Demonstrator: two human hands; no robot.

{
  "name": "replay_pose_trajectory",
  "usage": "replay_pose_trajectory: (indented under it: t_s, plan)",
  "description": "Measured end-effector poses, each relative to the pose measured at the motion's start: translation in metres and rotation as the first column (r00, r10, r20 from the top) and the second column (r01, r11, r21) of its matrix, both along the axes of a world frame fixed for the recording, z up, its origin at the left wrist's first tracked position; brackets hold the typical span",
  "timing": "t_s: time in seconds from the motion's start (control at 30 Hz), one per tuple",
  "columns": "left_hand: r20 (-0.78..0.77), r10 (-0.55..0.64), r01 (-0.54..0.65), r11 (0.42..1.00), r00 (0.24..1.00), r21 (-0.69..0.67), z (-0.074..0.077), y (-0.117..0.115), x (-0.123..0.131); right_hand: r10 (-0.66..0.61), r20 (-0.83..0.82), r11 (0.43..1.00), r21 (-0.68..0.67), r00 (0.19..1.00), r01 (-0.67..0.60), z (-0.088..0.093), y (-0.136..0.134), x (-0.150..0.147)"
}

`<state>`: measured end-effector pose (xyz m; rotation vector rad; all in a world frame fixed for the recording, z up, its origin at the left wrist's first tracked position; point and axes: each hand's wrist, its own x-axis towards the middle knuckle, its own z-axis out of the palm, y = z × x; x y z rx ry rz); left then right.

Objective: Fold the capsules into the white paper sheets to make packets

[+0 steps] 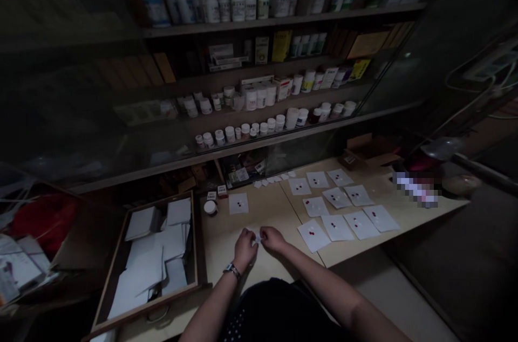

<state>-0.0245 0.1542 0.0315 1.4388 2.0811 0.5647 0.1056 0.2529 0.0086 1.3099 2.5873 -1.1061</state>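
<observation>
My left hand [245,251], with a watch on its wrist, and my right hand [273,238] meet over the front of the wooden table [279,212]. Between their pinched fingertips is a small folded white paper [258,239]; whether anything lies inside it is hidden. Beyond my left hand, one white paper square [238,203] with a few dark pills lies flat. To the right, rows of several more paper squares [339,228] each carry small red and white pills. Small folded paper packets [275,180] line the table's back edge.
At left, an open wooden drawer [198,245] holds stacks of white paper. A white-lidded jar [210,207] and two small boxes [216,192] stand beside it. Shelves [283,21] of medicine bottles rise behind. An open cardboard box [370,150] sits at back right.
</observation>
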Motion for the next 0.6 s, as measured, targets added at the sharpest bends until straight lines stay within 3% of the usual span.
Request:
replay_pose_trajectory:
  t_s: [0.23, 0.6]
  plan:
    - [0.040, 0.029, -0.031, 0.999, 0.999, 0.036, -0.003, 0.004, 0.002, 0.057, -0.104, 0.997, -0.047, 0.993, -0.062, -0.001, 0.007, 0.006]
    - [0.011, -0.088, 0.088, 0.995, 0.996, -0.036, -0.008, 0.015, -0.006, 0.074, -0.110, 0.996, -0.044, 0.991, -0.080, -0.003, 0.006, 0.006]
